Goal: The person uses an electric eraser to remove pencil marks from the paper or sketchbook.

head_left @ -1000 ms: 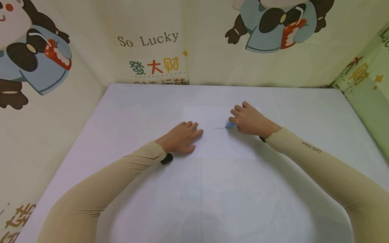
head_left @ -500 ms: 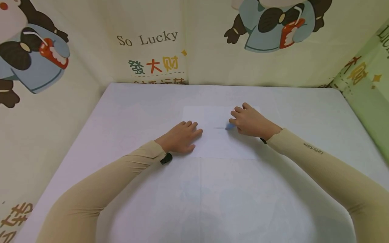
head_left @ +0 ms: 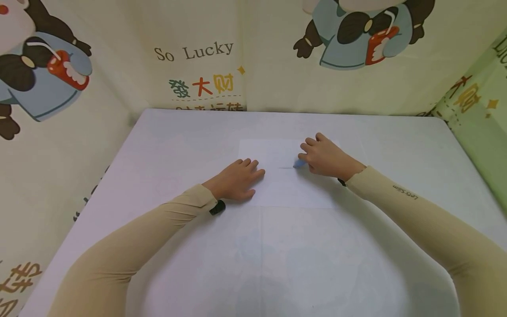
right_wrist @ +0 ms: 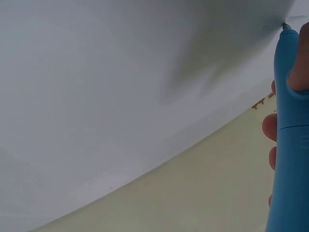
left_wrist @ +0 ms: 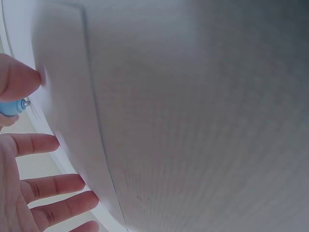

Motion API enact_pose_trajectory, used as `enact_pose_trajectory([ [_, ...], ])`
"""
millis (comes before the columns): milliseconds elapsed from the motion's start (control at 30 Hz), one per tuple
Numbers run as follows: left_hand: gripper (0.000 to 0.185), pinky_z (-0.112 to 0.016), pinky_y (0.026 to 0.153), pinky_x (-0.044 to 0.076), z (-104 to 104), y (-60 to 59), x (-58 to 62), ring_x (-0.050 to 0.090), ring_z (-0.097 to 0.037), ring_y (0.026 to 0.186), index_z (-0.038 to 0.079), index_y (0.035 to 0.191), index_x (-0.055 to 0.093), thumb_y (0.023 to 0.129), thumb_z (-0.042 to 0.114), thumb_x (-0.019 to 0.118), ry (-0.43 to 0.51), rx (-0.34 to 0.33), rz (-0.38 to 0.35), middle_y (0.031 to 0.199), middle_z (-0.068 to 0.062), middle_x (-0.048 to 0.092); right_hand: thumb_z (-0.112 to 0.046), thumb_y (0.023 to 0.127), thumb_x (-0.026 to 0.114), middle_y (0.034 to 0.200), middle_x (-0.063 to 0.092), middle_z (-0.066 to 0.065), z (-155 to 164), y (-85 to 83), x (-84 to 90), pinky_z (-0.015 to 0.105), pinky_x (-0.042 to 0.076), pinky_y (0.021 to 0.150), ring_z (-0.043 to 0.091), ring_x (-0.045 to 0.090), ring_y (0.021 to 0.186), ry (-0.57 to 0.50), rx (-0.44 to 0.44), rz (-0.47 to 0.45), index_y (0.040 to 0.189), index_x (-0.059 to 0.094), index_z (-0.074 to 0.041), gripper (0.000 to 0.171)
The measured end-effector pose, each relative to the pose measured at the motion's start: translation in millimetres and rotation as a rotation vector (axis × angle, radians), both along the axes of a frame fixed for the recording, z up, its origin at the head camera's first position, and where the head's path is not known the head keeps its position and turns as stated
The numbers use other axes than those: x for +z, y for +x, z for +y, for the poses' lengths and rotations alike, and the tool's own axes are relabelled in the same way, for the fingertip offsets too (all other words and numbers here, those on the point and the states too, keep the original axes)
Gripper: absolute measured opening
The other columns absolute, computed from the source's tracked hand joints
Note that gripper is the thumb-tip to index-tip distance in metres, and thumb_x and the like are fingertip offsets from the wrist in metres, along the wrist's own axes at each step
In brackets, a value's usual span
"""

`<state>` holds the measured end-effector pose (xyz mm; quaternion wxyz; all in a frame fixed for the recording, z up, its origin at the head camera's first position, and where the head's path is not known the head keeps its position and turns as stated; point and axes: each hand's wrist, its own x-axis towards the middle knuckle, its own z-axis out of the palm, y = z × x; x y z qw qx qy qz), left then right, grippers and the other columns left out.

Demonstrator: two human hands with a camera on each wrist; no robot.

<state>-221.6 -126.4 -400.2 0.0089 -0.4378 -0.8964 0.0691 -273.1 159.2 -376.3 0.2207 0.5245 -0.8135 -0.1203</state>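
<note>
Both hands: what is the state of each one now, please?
Left hand: open, fingers resting on the paper.
Right hand: closed, holding the blue pen.

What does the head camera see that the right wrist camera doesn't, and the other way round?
Only the head view shows the left hand, both sleeves and the "So Lucky" lettering. Only the right wrist view shows most of the pen, including the seam across it. Both show the right hand, the pen's front end and the wall.
</note>
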Motion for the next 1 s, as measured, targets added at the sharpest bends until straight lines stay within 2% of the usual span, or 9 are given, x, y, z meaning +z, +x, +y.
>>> enact_pose_trajectory([
  [733,0.043,-0.037,0.081,0.045,3,-1.6,-3.7,0.051,-0.025,0.092,0.011,0.121,0.048,0.084,0.033,0.055,-0.002,-0.008,0.017,0.111,-0.011,0.053,-0.002,0.067,0.067,0.066,0.051,0.008,5,-0.6,-2.1,0.034,0.033,0.061,0.021,0.042,0.062,0.009,-0.022,0.010,0.072,0.061,-0.008,0.010],
  [1000,0.044,-0.038,0.082,0.046,6,-3.7,-2.8,0.052,-0.026,0.093,0.011,0.122,0.048,0.084,0.032,0.055,-0.005,-0.005,0.006,0.112,-0.012,0.053,-0.002,0.067,0.065,0.065,0.049,0.006,11,-3.3,-6.5,0.034,0.031,0.061,0.021,0.039,0.061,-0.068,-0.024,-0.002,0.074,0.063,-0.009,0.010],
])
